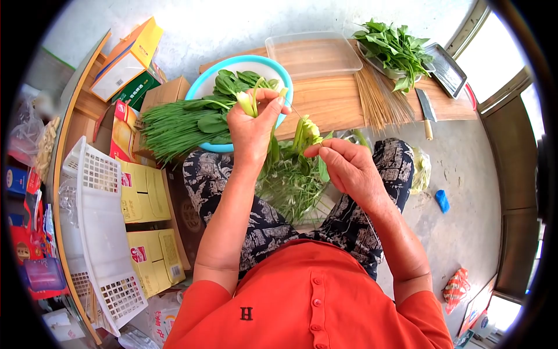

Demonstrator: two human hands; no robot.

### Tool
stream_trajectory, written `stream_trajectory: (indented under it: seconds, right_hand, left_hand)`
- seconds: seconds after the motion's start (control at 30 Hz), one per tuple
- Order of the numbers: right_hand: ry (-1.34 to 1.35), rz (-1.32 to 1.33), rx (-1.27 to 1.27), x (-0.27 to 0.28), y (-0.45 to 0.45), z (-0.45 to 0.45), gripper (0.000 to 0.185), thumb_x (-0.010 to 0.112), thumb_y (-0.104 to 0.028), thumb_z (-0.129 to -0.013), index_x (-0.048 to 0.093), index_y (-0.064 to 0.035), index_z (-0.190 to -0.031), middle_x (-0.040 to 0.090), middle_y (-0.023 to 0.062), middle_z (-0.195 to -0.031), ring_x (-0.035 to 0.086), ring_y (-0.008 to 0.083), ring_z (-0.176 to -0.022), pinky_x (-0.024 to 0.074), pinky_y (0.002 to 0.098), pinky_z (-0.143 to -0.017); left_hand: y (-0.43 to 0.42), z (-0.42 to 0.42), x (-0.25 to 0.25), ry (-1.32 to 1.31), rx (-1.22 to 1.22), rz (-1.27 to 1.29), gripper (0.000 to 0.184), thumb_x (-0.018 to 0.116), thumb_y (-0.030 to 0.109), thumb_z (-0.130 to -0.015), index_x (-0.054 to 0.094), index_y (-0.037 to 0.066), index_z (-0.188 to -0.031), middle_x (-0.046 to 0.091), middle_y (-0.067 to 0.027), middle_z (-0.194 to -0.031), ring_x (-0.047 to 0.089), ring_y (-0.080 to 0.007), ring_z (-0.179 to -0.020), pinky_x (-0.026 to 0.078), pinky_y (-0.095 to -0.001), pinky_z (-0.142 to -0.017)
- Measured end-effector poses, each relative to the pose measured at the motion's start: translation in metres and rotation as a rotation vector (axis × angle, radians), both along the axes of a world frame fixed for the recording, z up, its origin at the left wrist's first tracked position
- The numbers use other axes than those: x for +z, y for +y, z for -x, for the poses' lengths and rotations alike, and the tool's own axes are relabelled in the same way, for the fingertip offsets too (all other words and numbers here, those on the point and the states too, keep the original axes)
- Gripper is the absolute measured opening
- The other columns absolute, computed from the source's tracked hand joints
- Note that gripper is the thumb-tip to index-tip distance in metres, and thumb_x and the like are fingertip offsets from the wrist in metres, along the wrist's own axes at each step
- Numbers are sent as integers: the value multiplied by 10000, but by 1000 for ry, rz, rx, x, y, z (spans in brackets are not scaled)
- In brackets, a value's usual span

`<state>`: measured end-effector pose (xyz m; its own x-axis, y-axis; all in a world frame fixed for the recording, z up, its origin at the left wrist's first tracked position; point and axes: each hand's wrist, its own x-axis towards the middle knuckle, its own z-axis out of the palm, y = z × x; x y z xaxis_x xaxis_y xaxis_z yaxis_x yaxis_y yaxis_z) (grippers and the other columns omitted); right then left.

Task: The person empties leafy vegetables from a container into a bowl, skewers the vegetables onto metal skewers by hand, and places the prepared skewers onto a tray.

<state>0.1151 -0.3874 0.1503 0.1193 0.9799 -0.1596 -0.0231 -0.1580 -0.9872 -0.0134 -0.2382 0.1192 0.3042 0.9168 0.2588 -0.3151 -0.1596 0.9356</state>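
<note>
– Right hand (351, 166): closed on what?
– A skewer of greens (307, 134) is pinched, axis aimed at eleven o'clock.
– And the pale stalk (246, 104)?
– Pinched at ten o'clock, in the left hand (253, 123).

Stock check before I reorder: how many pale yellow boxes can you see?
2. One box is beside the white basket; the other box is just below it in view. More could be hidden behind the basket.
</note>
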Motion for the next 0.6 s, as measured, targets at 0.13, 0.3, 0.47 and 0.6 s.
stream_trajectory:
  seconds: [0.13, 0.3, 0.47, 0.6]
  right_hand:
    - [-13, -9, -13, -3, 2, 1, 242, 496, -188, -977, 654, -19, -1050, 399, -99, -583, 356, 7, -512, 267, 189, -458]
    - [-15, -20, -9, -3, 2, 1, 239, 497, -186, -976, 655, -20, -1046, 403, -96, -585, 359, 7, -514, 272, 188, -462]
    - [8, -9, -5, 0, 2, 2, 238, 493, -183, -976, 655, -20, -1038, 410, -95, -590, 366, 5, -520, 281, 186, -466]
    - [-2, -19, -39, 3, 9, 2, 245, 487, -186, -974, 660, -17, -1016, 419, -93, -587, 381, 8, -516, 292, 191, -462]
  left_hand:
    - [0, 1, 1, -11, 3, -15, 51, 641, 37, -868, 616, 39, -912, 673, -46, -749, 408, -1, -521, 266, -157, -461]
    - [-3, 1, 3, 18, 7, -69, 57, 634, 20, -870, 612, 25, -922, 671, -55, -775, 527, -37, -603, 354, -166, -514]
    - [-3, 3, 2, 30, 13, -143, 52, 624, -20, -867, 602, -6, -912, 657, -61, -811, 607, -97, -736, 488, -231, -701]
    - [-11, 0, -3, 6, -42, -104, 75, 656, -15, -846, 638, -4, -918, 661, -31, -827, 632, -103, -757, 504, -251, -730]
